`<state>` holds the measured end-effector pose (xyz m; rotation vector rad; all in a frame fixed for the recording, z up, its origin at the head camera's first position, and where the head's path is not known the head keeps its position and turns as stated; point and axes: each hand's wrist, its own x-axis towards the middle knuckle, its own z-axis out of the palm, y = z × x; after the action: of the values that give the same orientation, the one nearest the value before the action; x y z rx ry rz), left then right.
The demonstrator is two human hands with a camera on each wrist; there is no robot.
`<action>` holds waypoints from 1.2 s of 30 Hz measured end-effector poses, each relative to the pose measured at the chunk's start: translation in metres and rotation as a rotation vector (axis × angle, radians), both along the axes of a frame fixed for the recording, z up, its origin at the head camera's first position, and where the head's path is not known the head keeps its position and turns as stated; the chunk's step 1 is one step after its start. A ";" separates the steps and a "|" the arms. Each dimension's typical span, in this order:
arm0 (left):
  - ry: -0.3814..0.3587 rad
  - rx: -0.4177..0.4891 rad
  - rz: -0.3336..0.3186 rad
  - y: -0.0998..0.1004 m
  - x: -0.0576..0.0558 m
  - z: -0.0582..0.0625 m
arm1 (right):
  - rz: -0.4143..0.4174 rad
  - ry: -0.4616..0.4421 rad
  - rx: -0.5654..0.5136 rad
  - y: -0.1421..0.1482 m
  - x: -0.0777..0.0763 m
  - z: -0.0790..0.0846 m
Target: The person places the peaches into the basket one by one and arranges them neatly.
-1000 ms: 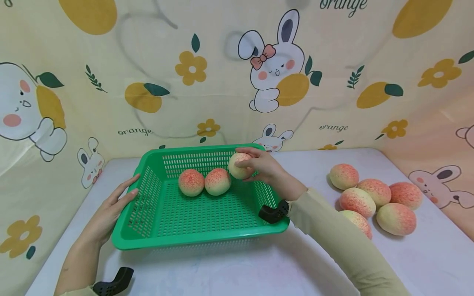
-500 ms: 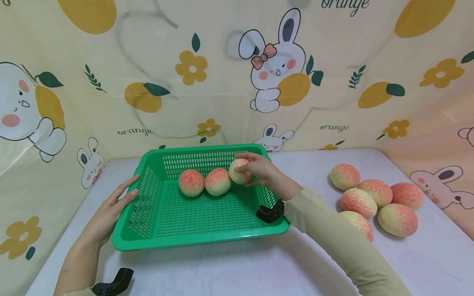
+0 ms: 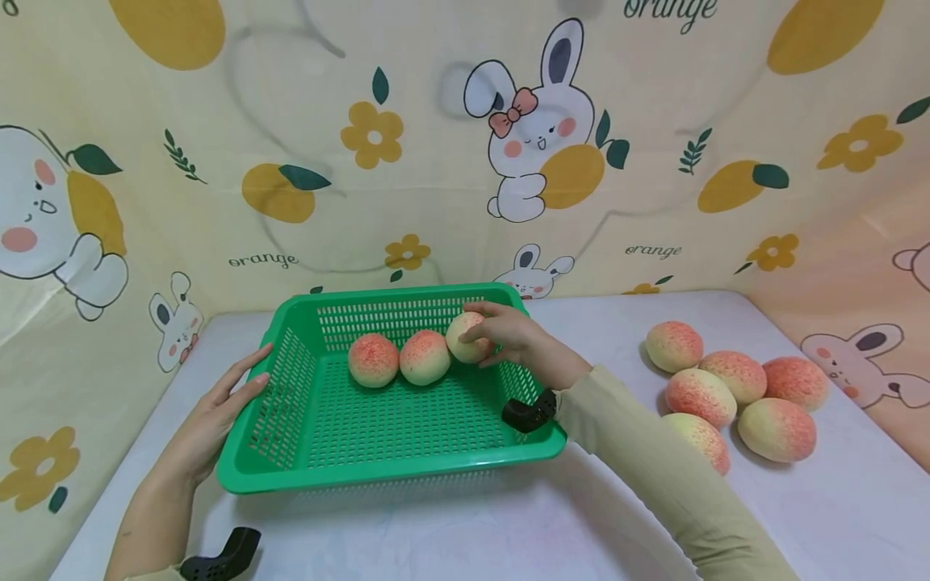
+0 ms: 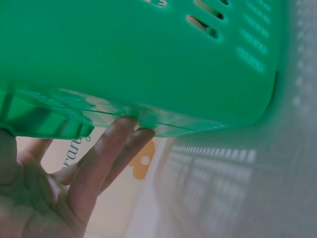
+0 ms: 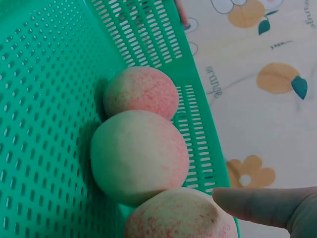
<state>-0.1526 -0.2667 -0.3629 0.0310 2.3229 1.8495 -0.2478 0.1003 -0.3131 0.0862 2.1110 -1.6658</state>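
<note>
A green plastic basket (image 3: pixel 392 466) with slotted walls sits on the table. Two peaches, the left peach (image 3: pixel 374 360) and the middle peach (image 3: pixel 425 357), lie inside along its back wall. Beside them, a third peach (image 3: pixel 465 336) is pinched by my right hand (image 3: pixel 516 335), thumb on the near side and fingers behind. In the right wrist view the thumb (image 5: pixel 262 204) touches this peach, which sits against the middle one. My left hand (image 3: pixel 214 415) rests on the basket's left end; in the left wrist view its extended fingers (image 4: pixel 111 148) press the outer wall.
Several more peaches (image 3: pixel 701 398) lie grouped on the white-covered table (image 3: pixel 857 500) to the right of the basket. A patterned cloth (image 3: pixel 436 210) with rabbits and oranges hangs behind the table. Black curved pieces (image 3: pixel 529 411) are worn at both wrists.
My right hand has lowered the third peach a little into the basket, down beside the other two. My left hand and the basket have stayed put.
</note>
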 end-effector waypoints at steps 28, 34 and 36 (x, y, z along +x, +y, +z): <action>-0.012 0.032 -0.010 -0.001 0.000 0.000 | 0.137 0.062 -0.249 0.037 0.015 0.022; -0.010 0.022 -0.012 0.000 0.000 0.000 | 0.176 0.100 -0.317 0.056 0.017 0.021; -0.011 0.021 -0.009 0.000 0.000 0.000 | 0.180 0.117 -0.323 0.063 0.019 0.021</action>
<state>-0.1526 -0.2671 -0.3628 0.0343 2.2924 1.8654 -0.2288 0.1638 -0.2920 -0.2980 1.8382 -1.9126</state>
